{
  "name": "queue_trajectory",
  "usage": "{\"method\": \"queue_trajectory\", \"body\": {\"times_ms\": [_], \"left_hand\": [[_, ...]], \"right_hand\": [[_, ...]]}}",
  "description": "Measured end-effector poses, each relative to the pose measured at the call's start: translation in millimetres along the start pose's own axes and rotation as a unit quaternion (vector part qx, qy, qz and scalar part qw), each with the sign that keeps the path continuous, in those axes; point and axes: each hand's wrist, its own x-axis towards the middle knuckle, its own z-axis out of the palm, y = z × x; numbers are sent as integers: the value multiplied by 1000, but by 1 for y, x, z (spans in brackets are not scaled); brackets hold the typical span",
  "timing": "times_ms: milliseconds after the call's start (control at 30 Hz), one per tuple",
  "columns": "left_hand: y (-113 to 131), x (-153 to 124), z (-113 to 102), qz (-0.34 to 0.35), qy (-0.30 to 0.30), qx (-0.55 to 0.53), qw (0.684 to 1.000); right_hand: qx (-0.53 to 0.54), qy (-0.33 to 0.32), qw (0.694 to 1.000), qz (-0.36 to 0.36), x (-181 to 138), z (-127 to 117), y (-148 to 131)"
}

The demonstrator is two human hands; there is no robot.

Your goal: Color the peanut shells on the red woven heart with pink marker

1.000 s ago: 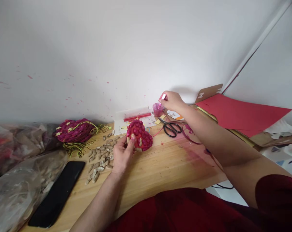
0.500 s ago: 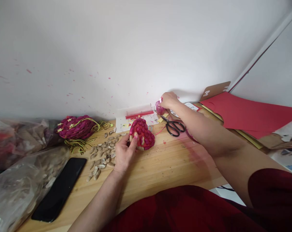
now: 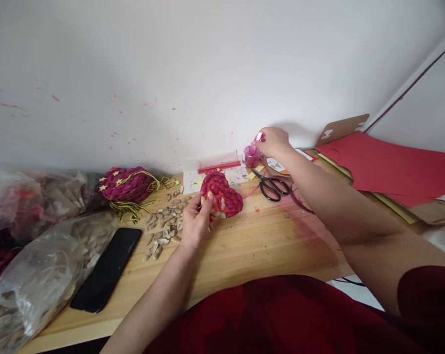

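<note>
My left hand grips the edge of a red piece covered in peanut shells. Most of its shells are painted magenta; a few near my thumb are still bare tan. Over a small clear cup of pink paint, my right hand pinches a thin white-handled tool, its lower end hidden at the cup. Black-handled scissors lie below that cup. Loose peanut shells are scattered left of my left hand.
A black phone lies beside a clear plastic bag of shells. Magenta bundles with yellow stars and cords rest against the wall. Red paper covers the right side. A white sheet lies behind the held piece.
My right hand has risen slightly off the paint cup, so more of the cup and the white handle shows. My left hand keeps its hold on the shell-covered piece. The view has shifted slightly.
</note>
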Motion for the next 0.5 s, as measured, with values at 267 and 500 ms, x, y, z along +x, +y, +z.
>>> {"method": "queue_trajectory", "body": {"times_ms": [267, 500], "left_hand": [[0, 0, 3, -14, 3, -59, 998], [6, -5, 4, 12, -12, -10, 1000]], "right_hand": [[418, 108, 894, -118, -99, 2, 1], [376, 91, 883, -267, -191, 7, -34]]}}
